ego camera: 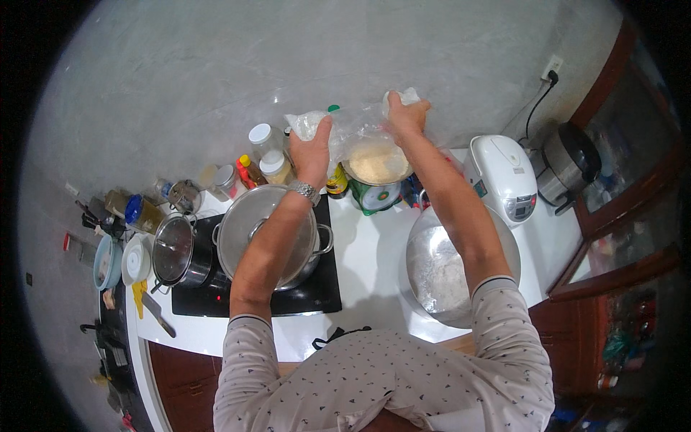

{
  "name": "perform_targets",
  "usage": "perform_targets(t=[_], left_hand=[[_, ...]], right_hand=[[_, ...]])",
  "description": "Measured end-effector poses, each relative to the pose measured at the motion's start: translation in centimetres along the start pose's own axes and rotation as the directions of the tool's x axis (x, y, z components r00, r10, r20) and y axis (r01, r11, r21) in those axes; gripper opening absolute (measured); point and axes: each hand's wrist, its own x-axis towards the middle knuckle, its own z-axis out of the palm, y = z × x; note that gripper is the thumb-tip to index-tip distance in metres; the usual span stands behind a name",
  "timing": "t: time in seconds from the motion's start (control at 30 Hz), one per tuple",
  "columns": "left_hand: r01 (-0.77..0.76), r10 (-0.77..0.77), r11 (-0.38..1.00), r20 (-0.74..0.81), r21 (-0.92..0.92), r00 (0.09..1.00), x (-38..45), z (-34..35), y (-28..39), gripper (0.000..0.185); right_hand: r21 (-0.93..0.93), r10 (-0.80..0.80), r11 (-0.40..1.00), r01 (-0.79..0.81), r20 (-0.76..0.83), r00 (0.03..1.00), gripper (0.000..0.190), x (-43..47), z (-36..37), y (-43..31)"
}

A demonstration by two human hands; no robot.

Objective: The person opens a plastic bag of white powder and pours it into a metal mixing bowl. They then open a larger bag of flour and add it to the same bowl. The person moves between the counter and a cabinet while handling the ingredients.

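My left hand (311,154), with a metal watch at its wrist, grips one bunched end of a clear plastic bag (357,128). At the other end, my right hand (408,117) grips a whitish bunched part. The bag is stretched between both hands, near the wall. Whether the whitish ends hold something or are only folded plastic, I cannot tell. Below and just in front of it is a green dial kitchen scale (372,204), its pan holding pale yellow granules (377,164). A large metal basin (420,254) with white powder (449,278) stands under my right forearm.
A lidded steel pot (229,232) and a smaller glass-lidded pot (171,251) stand on the black cooktop (324,291). Jars (261,134) and sauce bottles (249,170) line the wall. At right are a white rice cooker (499,167) and a steel appliance (564,162). A knife (159,317) lies front left.
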Motion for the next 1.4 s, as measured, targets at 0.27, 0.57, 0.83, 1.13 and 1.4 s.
perform_targets(t=[0.27, 0.57, 0.83, 1.13, 1.4], left_hand=[[-0.073, 0.065, 0.984, 0.057, 0.16, 0.996, 0.3, 0.4, 0.7, 0.066], [-0.183, 0.12, 0.913, 0.188, 0.365, 0.975, 1.8, 0.3, 2.2, 0.064], [-0.221, 0.13, 0.899, 0.251, 0.379, 0.959, 1.8, 1.4, 4.5, 0.062], [-0.333, 0.188, 0.837, 0.343, 0.434, 0.92, 2.2, 2.2, 7.3, 0.063], [-0.419, 0.21, 0.74, 0.411, 0.527, 0.887, 1.9, 3.4, 9.6, 0.065]], right_hand=[[-0.341, -0.253, 0.918, 0.202, -0.11, 0.961, 0.081, 1.7, 0.8, 3.1], [-0.226, -0.043, 0.974, 0.021, -0.09, 0.995, 0.083, 2.9, -0.2, 5.5], [-0.236, 0.017, 0.971, -0.036, -0.082, 0.996, 0.081, 2.5, -0.7, 5.1], [-0.165, -0.019, 0.986, 0.009, -0.056, 0.998, 0.082, 3.6, 0.2, 6.8], [-0.168, 0.001, 0.986, -0.015, -0.082, 0.997, 0.08, 3.9, 0.4, 7.3]])
